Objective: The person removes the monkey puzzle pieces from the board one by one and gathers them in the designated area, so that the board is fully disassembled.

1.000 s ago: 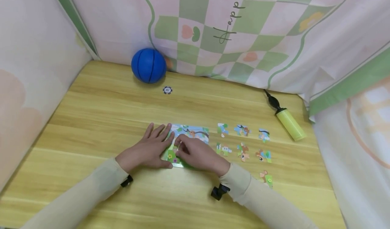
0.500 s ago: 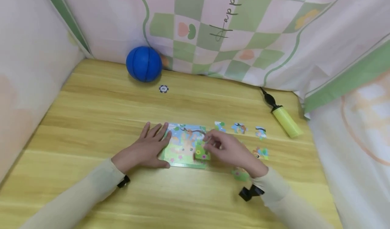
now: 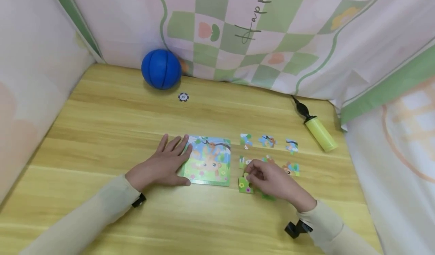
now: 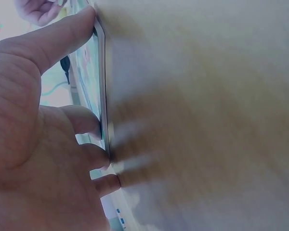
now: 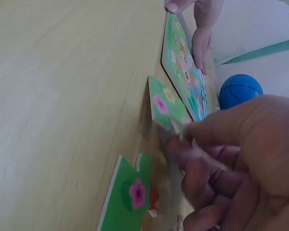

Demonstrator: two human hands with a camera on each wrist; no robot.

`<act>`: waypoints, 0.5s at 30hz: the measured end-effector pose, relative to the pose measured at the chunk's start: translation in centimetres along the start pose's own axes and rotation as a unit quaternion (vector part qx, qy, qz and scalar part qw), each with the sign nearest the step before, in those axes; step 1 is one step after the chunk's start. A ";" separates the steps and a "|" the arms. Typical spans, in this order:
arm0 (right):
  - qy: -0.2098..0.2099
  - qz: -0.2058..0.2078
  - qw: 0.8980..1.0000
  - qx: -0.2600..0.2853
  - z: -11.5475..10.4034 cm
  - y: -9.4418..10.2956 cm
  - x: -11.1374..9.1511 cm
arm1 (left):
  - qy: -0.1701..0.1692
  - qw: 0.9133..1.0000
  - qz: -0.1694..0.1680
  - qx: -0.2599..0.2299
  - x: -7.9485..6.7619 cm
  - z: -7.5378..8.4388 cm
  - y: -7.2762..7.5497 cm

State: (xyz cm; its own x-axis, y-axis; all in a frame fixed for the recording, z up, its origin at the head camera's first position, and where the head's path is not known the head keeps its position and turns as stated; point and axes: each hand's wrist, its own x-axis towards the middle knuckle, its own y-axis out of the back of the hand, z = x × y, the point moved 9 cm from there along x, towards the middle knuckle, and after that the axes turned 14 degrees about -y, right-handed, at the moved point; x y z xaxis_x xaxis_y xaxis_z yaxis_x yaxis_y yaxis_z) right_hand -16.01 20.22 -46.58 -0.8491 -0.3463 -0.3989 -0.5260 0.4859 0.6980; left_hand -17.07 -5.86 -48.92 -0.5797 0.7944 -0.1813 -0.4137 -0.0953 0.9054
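My left hand rests with spread, straight fingers on the left edge of a square puzzle board, whose tray shows a printed picture of an animal, a bird and flowers. Right of the board, my right hand pinches a green puzzle piece with flowers between thumb and fingers, just over the table. In the right wrist view the piece is tilted, one edge near the wood. Another green piece with a pink flower lies close by, partly hidden under the hand in the head view.
Several loose puzzle pieces lie in rows right of the board. A blue ball and a round token sit at the back left. A yellow hand pump lies at the right. Curtains enclose the table.
My right hand has lifted the flowered puzzle piece off the board's lower left corner and carried it right, past the board's edge. The left hand stays on the board.
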 end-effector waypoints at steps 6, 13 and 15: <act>-0.014 0.021 0.999 -0.028 0.2 0.0 0.1 | -0.003 1.000 -0.003 0.002 0.1 0.2 0.1; -0.016 0.041 0.997 -0.068 -0.7 -0.1 -0.3 | 0.001 1.000 -0.010 -0.001 0.0 0.0 -0.1; -0.013 0.045 0.996 -0.080 -1.1 -0.1 -0.4 | 0.004 1.000 -0.014 -0.001 0.0 -0.1 -0.2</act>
State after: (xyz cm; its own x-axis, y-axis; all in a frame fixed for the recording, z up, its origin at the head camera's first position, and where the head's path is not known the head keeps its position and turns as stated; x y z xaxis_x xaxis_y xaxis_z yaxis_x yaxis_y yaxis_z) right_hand -15.55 19.44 -45.84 -0.8942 -0.2863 -0.3443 -0.4358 0.3797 0.8161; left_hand -17.07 -5.87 -49.08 -0.5742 0.7914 -0.2096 -0.4303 -0.0740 0.8996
